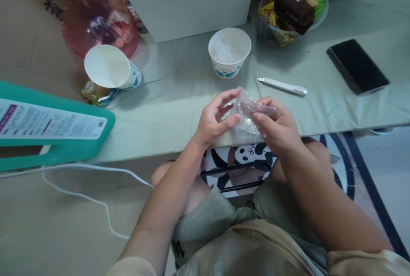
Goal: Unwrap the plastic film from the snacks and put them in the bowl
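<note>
Crumpled clear plastic film (251, 115), perhaps a small bag, is between my hands above the table's near edge. My right hand (275, 122) pinches it between thumb and fingers. My left hand (218, 115) is at its left side, thumb and fingers curved and apart, fingertips against or just beside the film. Below, a flat clear plastic packet (245, 136) lies at the table edge; whether it joins the film I cannot tell. Beyond my hands stands a white paper bowl (229, 56) with clear plastic inside. A slim white utility knife (282, 86) lies right of it.
At left are a paper cup (112, 69) lying tilted, a red ribbed plastic dish (99, 24) and a green panel with a label (54, 126). A white box (192, 2) stands behind. On the right are a snack bowl (322, 15) and a black phone (358, 66).
</note>
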`<move>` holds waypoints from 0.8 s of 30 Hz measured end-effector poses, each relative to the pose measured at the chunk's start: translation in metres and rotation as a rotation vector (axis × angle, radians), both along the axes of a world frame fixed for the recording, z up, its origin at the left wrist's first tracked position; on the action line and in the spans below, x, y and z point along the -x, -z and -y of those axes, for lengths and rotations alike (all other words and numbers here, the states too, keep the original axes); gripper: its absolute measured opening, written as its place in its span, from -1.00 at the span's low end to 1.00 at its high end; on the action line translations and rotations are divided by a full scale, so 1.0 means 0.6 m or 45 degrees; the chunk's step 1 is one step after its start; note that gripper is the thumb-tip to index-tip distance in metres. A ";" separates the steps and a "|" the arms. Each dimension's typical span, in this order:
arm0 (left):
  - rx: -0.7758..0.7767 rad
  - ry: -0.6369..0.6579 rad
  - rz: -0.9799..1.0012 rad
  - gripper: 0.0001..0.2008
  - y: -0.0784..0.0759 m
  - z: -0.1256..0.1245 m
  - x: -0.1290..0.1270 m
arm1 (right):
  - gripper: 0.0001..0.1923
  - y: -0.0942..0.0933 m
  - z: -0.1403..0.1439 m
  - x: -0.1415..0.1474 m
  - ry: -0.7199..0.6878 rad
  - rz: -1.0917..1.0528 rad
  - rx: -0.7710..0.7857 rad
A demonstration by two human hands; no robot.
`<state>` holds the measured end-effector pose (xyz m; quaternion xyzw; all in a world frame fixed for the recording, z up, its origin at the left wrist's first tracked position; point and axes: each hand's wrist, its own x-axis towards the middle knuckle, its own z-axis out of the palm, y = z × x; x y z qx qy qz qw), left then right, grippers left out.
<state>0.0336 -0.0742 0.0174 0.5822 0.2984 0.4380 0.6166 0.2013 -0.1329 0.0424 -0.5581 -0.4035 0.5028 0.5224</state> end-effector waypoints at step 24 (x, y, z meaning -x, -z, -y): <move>0.585 -0.306 0.261 -0.86 -0.015 -0.084 0.000 | -0.82 -0.093 -0.324 -0.039 -0.100 1.084 -0.193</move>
